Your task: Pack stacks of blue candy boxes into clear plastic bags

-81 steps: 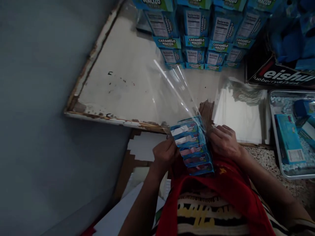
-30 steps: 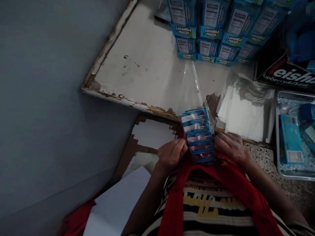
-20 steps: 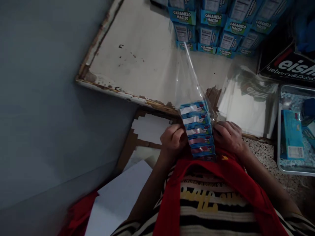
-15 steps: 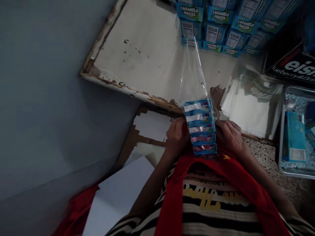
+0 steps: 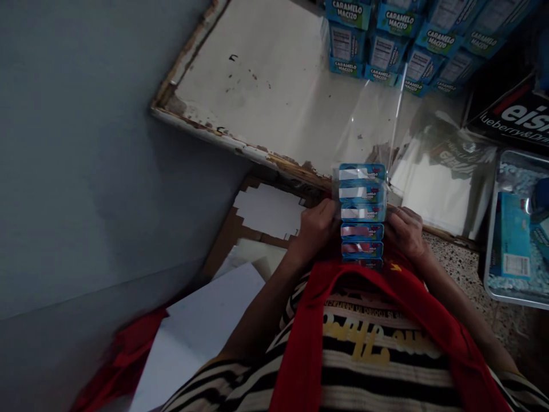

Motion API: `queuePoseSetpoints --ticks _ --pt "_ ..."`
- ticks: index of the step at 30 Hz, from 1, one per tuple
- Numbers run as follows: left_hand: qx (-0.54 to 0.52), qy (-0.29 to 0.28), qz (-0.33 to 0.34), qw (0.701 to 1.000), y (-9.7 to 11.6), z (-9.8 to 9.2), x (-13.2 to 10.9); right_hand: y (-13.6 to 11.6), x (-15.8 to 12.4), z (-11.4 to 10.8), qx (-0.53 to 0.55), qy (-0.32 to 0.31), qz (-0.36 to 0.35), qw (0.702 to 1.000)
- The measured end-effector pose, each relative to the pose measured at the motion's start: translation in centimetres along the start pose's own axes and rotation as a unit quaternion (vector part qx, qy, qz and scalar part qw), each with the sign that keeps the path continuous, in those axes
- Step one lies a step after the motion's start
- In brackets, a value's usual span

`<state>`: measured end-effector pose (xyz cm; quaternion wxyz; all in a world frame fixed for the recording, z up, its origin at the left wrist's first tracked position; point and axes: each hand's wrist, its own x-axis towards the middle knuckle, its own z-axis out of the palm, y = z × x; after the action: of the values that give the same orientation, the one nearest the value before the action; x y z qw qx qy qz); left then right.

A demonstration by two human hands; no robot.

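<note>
A stack of several small blue candy boxes sits inside a clear plastic bag, held against my chest. My left hand grips the stack's left side, fingers curled. On the right side, my right hand presses against the stack with fingers closed on the bag. The empty upper part of the bag stands up above the boxes, leaning toward the right.
A worn white tabletop with a chipped edge lies ahead. Stacked blue "Caramelo Macizo" cartons line its far side. A pile of clear bags and a metal tray holding blue boxes lie right. Cardboard and white sheets lie below left.
The stack of boxes has turned more upright and the bag's loose top has swung from the left to the right. Both hands stay on the stack.
</note>
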<state>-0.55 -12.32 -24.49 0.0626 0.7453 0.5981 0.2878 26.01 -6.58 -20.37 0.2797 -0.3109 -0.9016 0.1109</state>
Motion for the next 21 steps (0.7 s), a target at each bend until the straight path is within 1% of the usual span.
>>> queuePoseSetpoints --ticks 3,5,6,8,10,12,13,15,16,18,19,21 --pt "-0.031 -0.037 0.035 0.998 0.3 -0.2 -1.8 -1.0 -1.3 -0.6 -0.002 0.010 -0.001 1.000" --pt "-0.068 -0.058 0.024 0.996 0.7 -0.1 -3.2 -1.6 -2.2 -0.8 -0.008 0.003 0.004 1.000" --pt "-0.092 -0.064 -0.002 0.994 0.9 0.0 -3.7 -1.7 -2.6 -0.7 -0.010 -0.002 0.011 1.000" --pt "-0.162 -0.050 -0.075 0.983 1.6 0.2 -4.3 -1.9 -3.0 -0.4 -0.011 -0.016 0.026 0.999" --pt "-0.261 -0.022 -0.143 0.954 2.6 0.2 -4.2 -1.9 -3.1 0.0 -0.005 -0.029 0.038 0.999" --pt "-0.347 -0.019 -0.200 0.916 3.8 -0.3 -3.6 -2.1 -2.9 0.3 0.013 -0.034 0.055 0.998" --pt "-0.368 -0.023 -0.227 0.901 4.3 -0.6 -3.1 -2.3 -2.8 0.5 0.026 -0.031 0.069 0.997" --pt "-0.372 -0.021 -0.274 0.887 5.1 -1.2 -1.9 -2.7 -2.2 0.8 0.061 -0.014 0.118 0.991" --pt "-0.363 -0.009 -0.285 0.887 5.3 -1.4 -1.1 -2.8 -1.7 0.9 0.081 -0.001 0.153 0.985" --pt "-0.331 0.027 -0.279 0.901 5.0 -1.2 0.9 -2.8 -0.4 1.2 0.115 0.027 0.233 0.965" --pt "-0.307 0.040 -0.265 0.913 4.7 -0.9 2.1 -2.5 0.4 1.3 0.126 0.040 0.275 0.952" --pt "-0.240 0.038 -0.236 0.941 3.8 -0.2 4.5 -1.6 2.2 1.3 0.132 0.056 0.345 0.928"
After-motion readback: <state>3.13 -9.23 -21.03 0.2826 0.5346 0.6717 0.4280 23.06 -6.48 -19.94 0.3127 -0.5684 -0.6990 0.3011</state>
